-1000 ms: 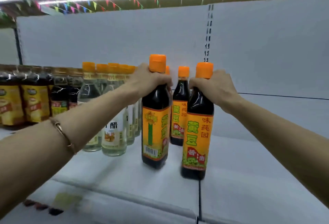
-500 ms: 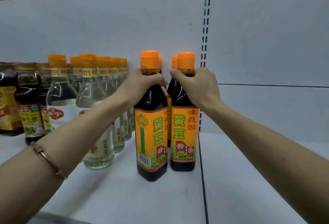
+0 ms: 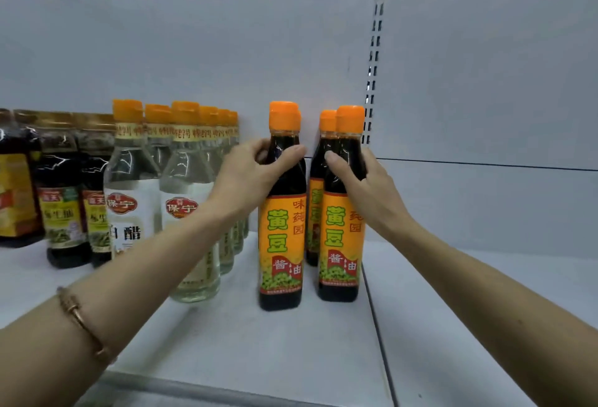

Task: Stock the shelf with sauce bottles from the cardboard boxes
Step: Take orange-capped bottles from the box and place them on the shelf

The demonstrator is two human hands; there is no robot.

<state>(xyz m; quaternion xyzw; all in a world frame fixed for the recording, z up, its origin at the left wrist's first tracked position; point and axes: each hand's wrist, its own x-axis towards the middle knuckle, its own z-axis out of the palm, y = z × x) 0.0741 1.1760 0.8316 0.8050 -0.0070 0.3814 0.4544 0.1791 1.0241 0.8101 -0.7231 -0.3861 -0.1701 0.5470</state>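
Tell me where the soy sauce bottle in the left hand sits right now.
In the head view, the soy sauce bottle stands upright on the shelf at centre, between the clear vinegar bottles and the right hand's bottle.

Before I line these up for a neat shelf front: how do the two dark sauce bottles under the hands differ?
The left-hand bottle stands nearer the shelf edge; the right-hand bottle sits further back. The left-hand bottle's label faces squarely forward, while the right-hand bottle's is turned, its red characters partly cut off. The left hand curls round its neck; the right hand wraps its shoulder. Both are upright, orange-capped, with the same orange label.
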